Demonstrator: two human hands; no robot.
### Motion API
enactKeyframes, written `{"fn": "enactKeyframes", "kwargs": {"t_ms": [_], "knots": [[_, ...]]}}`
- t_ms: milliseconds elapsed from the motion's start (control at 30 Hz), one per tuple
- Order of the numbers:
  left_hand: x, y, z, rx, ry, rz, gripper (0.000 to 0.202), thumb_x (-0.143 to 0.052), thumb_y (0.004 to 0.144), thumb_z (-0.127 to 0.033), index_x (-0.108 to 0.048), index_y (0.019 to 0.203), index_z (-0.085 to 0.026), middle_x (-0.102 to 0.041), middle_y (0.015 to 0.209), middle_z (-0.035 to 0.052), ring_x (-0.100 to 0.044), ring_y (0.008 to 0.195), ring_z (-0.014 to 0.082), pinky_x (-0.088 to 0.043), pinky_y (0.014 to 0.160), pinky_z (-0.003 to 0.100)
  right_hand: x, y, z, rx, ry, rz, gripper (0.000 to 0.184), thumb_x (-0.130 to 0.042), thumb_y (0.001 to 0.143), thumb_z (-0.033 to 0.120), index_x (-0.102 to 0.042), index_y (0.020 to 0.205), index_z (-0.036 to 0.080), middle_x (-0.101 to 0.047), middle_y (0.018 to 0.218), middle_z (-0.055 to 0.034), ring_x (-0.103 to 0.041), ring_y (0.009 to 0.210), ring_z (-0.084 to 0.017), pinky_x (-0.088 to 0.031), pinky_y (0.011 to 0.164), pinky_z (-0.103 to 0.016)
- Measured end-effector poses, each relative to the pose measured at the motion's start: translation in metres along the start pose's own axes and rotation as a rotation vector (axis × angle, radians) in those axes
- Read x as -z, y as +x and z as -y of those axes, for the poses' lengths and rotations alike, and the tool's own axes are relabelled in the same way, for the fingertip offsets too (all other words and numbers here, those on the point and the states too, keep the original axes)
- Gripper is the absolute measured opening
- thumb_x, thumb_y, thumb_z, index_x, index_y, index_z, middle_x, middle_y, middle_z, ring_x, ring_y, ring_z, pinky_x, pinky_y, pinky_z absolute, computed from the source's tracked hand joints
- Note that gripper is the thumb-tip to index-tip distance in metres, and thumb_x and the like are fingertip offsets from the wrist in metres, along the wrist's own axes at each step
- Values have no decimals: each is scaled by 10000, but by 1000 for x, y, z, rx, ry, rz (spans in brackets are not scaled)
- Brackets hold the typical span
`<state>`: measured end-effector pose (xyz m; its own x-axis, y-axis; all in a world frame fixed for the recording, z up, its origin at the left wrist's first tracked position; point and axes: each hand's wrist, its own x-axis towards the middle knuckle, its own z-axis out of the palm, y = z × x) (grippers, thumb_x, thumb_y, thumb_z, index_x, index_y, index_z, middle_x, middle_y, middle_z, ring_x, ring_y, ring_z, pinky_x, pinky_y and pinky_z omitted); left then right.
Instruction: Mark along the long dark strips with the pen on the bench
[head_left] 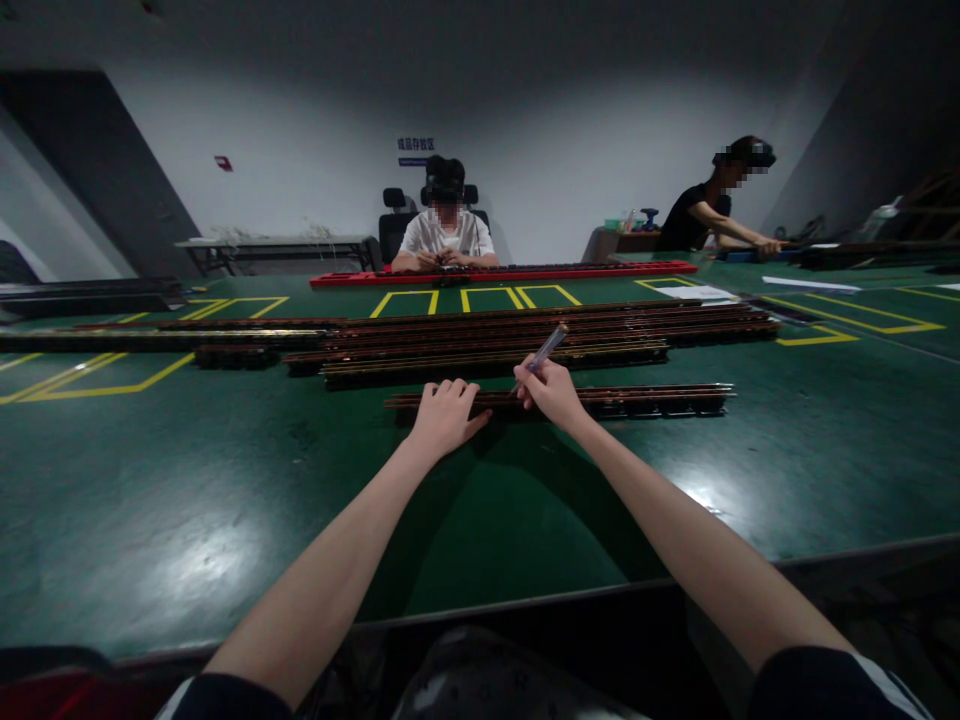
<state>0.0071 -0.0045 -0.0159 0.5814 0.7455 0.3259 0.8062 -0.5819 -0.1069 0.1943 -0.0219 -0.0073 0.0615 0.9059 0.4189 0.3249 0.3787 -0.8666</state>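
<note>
A long dark strip bundle (652,401) with thin coppery edges lies crosswise on the table in front of me. My left hand (448,415) is laid over its left part, fingers on the far side and thumb on the near side, steadying it. In my right hand (550,390) is a slim pen (553,343) with a translucent barrel, pinched as for writing and slanting up to the right. Its tip points down at the strip bundle between my hands; whether it touches cannot be made out. Just beyond lies a wide stack of similar strips (480,340).
The green table (225,500) bears yellow tape outlines (405,294). More strips (150,335) lie left. A long red rail (510,271) runs along the far side, where a seated person (446,238) works. Another person (694,215) leans over at right. White paper (694,293) lies beyond the stack.
</note>
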Motion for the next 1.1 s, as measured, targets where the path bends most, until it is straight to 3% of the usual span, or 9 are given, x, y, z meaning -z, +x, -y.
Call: {"fn": "enactKeyframes", "kwargs": {"t_ms": [300,1100], "knots": [[0,0,-1,8,-13,4,442,-402,940,-461,-572,1198,-145,-634,1184,148,-580,1056,287,-426,882,438,1,-2,5,-9,-23,3,316,-577,829,475,-515,722,184,-575,550,12,-521,402,-91,-469,415,-216],[0,-1,-1,7,2,7,412,-392,944,-456,-563,1183,-167,-632,1161,139,-568,1049,288,-418,844,415,1,0,2,-9,-17,-2,374,-584,808,539,-511,719,183,-562,541,17,-516,394,-91,-454,402,-214]]}}
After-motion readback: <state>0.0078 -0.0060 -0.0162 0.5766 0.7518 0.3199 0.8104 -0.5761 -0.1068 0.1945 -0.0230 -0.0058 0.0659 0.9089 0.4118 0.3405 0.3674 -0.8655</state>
